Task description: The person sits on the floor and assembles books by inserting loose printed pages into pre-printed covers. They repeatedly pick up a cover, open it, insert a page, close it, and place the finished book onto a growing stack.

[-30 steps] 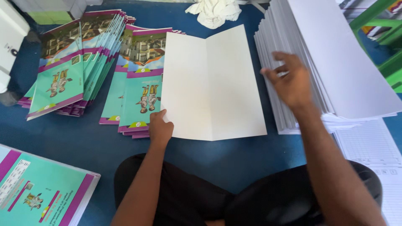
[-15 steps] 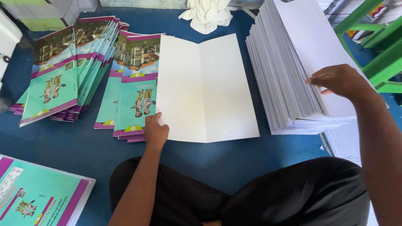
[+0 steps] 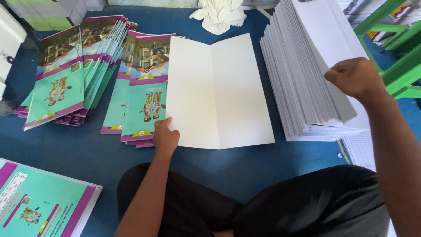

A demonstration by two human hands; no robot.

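Surface: a blue mat [image 3: 79, 149] covered the floor and carried everything, seen from above by the seated person.
Paper stack: a tall pile of white sheets [image 3: 302, 87] stood at the right, its edges fanned toward the viewer; its top ran out of the upper frame.
Open cover: a large white sheet with a centre crease [image 3: 219, 92] lay flat in the middle, its left edge overlapping the booklets.
Booklets: two fanned piles of teal and purple covers [image 3: 140, 96] lay to the left of the sheet; another pile [image 3: 39, 202] was cut off at the lower left corner.
Right arm: it reached up and out from the lower right, the forearm filling that edge.
Right hand: the right hand [image 3: 357, 78] was curled closed on the top sheets of the pile, pinching them at the near right side and lifting them off the rest; the fingertips were hidden under the paper.
Left arm: it came straight up from the lap, the elbow out of view.
Left hand: the left hand [image 3: 165, 137] rested loosely closed, fingertips pressing the creased sheet's lower left corner; it grasped nothing.
Cloth: a crumpled white rag [image 3: 219, 15] lay at the top, partly cut off.
Hard to see: green frame bars [image 3: 394, 52] at the right were only partly visible.
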